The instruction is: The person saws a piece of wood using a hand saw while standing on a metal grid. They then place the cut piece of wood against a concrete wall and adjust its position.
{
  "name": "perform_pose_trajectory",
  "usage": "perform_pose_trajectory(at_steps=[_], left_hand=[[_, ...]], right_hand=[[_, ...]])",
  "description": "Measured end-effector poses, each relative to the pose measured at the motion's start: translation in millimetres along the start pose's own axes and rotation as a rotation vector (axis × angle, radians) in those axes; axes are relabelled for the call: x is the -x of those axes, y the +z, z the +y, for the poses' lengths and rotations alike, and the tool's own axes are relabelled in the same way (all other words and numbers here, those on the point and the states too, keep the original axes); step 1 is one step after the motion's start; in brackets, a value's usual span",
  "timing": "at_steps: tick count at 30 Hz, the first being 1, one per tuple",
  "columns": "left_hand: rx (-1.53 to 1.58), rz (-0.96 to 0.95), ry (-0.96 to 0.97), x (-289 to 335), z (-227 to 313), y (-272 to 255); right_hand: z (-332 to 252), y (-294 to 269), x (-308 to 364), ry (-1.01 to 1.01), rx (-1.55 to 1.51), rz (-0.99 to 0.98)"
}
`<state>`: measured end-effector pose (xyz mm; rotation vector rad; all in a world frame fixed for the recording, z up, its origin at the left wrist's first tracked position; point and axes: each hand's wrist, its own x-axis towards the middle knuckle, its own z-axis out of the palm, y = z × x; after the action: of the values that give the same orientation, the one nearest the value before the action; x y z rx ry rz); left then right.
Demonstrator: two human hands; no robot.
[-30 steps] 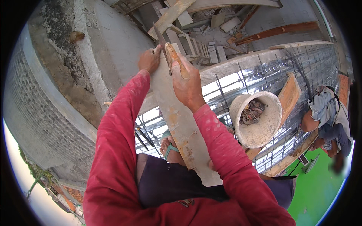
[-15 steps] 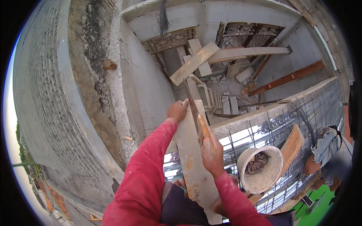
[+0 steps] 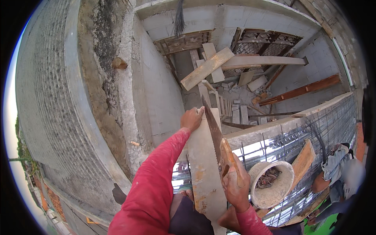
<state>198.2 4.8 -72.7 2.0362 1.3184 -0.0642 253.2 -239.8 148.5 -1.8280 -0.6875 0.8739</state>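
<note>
item: plank, long, pale, cement-stained; runs from the person's lap up to the wall top. judged stiff, fairly heavy, rough-faced, unlikely to slip. left hand clamped over its far end, the sensible hold. right hand closed round the wooden grip of a handsaw, blade lying along the plank's right edge. edges: open drop past the far end; bucket and rebar mesh close on the right, open air left.
</note>
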Motion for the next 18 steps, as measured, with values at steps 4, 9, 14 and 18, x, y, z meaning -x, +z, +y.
perform_pose_trajectory(at_steps=[4, 9, 14, 18], left_hand=[[-0.028, 0.019, -0.012, -1, 7, -3], [-0.006, 0.017, -0.015, -2, 5, -2], [-0.036, 0.035, 0.009, 11, 11, -15], [-0.022, 0.092, 0.103, -7, 15, -20]], right_hand=[[-11, 19, -69, 0.062, -0.084, -0.045], [-2, 5, -62, -0.012, -0.015, -0.007], [-56, -26, -43, 0.361, -0.329, -0.129], [-29, -1, -134, 0.252, -0.358, -0.175]])
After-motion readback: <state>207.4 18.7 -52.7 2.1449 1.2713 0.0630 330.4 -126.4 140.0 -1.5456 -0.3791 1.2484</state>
